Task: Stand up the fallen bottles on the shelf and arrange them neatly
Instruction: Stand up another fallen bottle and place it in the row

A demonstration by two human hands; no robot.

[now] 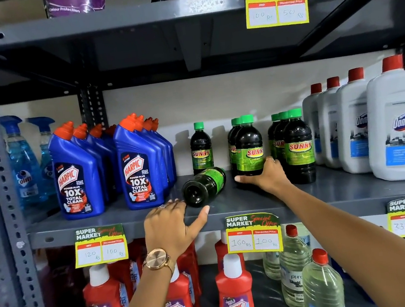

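In the head view one fallen bottle (204, 186) lies on the shelf (355, 186), base outward, the left hand (173, 225) open just beside it, while the right hand (267, 174) cups an upright bottle (248, 147). Best to wrap the left grip round the body, tip it upright, then slide it into line.

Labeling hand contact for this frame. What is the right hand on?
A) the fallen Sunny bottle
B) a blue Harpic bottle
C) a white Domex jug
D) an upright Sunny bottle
D: the right hand wraps the base of an upright Sunny bottle, while the fallen bottle lies on its side near the left hand.
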